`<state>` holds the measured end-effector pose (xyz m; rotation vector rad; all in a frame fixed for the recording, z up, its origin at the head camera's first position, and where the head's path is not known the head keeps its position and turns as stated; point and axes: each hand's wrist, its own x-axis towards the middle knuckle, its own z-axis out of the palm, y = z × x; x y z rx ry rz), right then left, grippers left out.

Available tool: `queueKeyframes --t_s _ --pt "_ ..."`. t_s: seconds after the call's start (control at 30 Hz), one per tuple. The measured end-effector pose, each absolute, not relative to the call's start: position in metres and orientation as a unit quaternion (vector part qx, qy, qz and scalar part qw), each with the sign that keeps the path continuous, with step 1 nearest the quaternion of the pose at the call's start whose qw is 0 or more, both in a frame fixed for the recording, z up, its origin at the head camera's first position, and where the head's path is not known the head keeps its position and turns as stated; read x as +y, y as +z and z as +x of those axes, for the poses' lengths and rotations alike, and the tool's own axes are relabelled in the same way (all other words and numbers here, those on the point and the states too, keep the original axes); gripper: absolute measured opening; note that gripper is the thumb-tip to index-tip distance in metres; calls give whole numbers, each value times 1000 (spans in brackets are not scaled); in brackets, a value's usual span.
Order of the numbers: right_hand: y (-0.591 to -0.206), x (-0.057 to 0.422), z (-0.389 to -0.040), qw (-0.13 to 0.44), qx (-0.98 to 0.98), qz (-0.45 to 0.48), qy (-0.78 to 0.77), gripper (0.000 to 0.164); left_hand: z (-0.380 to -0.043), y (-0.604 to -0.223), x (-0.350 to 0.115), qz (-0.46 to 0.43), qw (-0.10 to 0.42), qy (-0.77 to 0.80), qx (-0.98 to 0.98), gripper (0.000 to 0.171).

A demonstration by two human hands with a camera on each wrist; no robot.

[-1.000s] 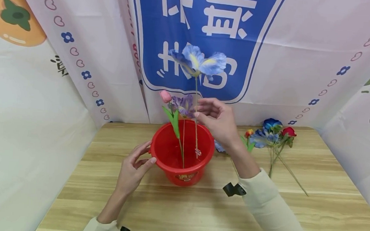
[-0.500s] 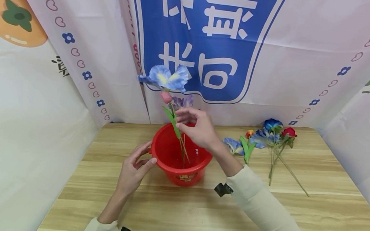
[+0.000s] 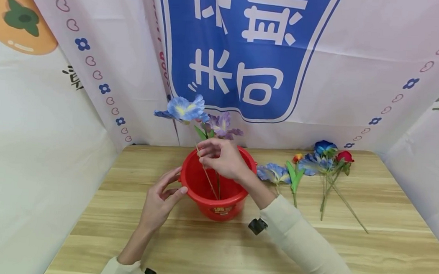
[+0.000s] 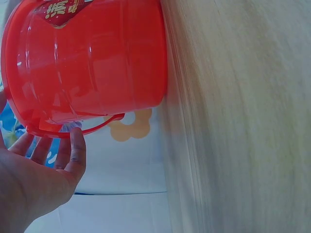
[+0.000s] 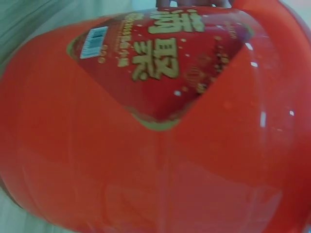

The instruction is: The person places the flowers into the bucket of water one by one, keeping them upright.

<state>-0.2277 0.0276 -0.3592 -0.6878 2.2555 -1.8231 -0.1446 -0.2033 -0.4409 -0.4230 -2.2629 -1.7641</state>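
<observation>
In the head view my right hand (image 3: pixel 222 157) pinches the stem of an artificial blue iris (image 3: pixel 185 109) above the red bucket (image 3: pixel 222 210). The iris leans left, its stem end down inside the bucket. A purple iris (image 3: pixel 223 125) stands in the bucket behind my fingers; green leaves (image 3: pixel 201 133) show beside it, and the pink tulip bloom is mostly hidden behind the blue petals. My left hand (image 3: pixel 158 204) holds the bucket's left side at the rim. In the left wrist view its fingertips are at the bucket's red handle (image 4: pixel 99 127).
Right of the bucket on the wooden table (image 3: pixel 197 253) lie another blue iris (image 3: pixel 274 173), an orange tulip (image 3: pixel 297 158), a blue rose (image 3: pixel 324 147), a further blue iris (image 3: pixel 316 164) and a red rose (image 3: pixel 345 156). A printed cloth (image 3: pixel 359 78) hangs behind the table.
My right hand has moved left and down with the blue iris, whose bloom now sits lower and left, over the pink tulip. The left hand has stayed at the bucket.
</observation>
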Motion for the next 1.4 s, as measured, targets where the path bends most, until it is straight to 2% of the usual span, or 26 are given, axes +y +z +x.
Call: queueKeyframes --t_s 0.17,0.57,0.77,1.4 --pt "-362 26 -228 114 758 -214 -606 41 -144 -441 -202 -144 121 -607 -772 58" --pt "-367 20 -226 143 822 -165 -526 28 -144 -442 -204 -130 120 -607 -775 58" --pt "-368 20 -227 163 821 -146 -527 27 -144 -443 -203 -129 119 -607 -775 59" --pt "-358 38 -222 147 755 -157 -620 43 -144 -442 -202 -132 117 -606 -776 58"
